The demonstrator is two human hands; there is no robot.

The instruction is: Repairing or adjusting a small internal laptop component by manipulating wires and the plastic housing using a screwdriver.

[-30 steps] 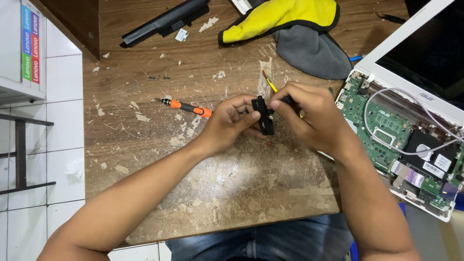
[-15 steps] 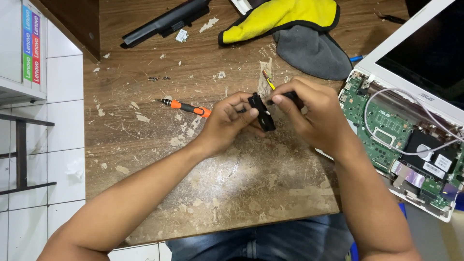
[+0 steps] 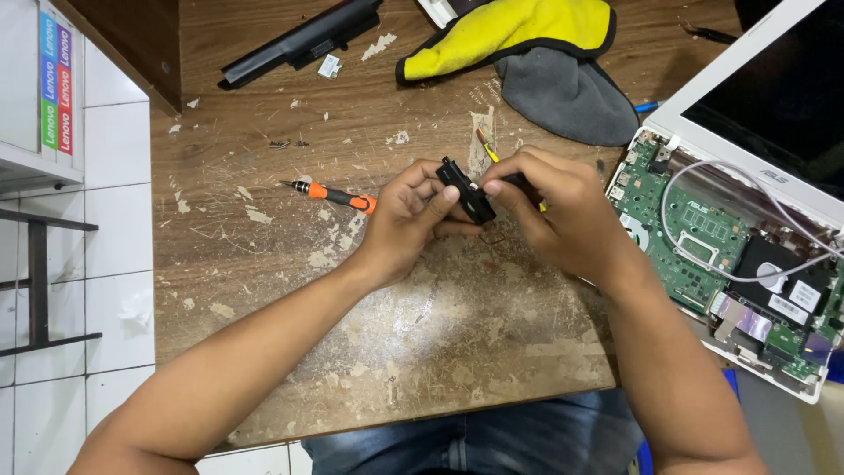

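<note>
Two hands are held together above the middle of the worn wooden counter (image 3: 264,290), and a small black plastic part (image 3: 466,189) is gripped between them. The fingers of the left hand (image 3: 409,220) are closed on the near left end of the part, and the fingers of the right hand (image 3: 563,211) are closed on its right side. The part is lifted off the counter and tilted. An orange-handled screwdriver (image 3: 334,193) is laid just left of the left hand. An opened white laptop (image 3: 730,246) with a green circuit board is placed at the right. A yellow and grey cloth (image 3: 536,53) and a long black battery (image 3: 299,40) are seen at the far edge.
</note>
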